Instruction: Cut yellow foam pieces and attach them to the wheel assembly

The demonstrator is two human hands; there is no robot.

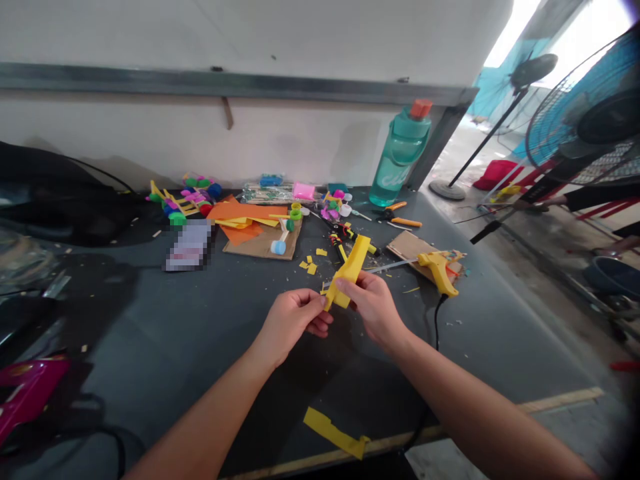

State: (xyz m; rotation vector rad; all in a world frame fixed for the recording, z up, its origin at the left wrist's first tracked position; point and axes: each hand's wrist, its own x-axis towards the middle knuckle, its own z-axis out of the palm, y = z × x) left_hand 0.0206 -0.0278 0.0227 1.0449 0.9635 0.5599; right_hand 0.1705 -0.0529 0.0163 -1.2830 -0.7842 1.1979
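Note:
A folded yellow paper piece (354, 260) is held up over the dark table between my two hands. My right hand (377, 308) pinches it from the right, thumb on top. At its lower left end, my left hand (299, 313) closes thumb and fingers on the edge. Small yellow scraps (311, 267) lie just beyond my left hand. Pliers with black and yellow handles (339, 247) rest behind the paper. A yellow glue gun (439, 268) with a clear glue stick lies to the right on a cardboard piece (400, 247). Nearer me is a yellow strip (335, 433).
Orange sheets (245, 217) lie on cardboard (240, 248) at the back, beside colourful small models (187, 200). A teal bottle (400, 157) stands by the wall, near orange-handled pliers (400, 217). A pink tool (33, 393) sits at left; a fan (595, 127) stands at right.

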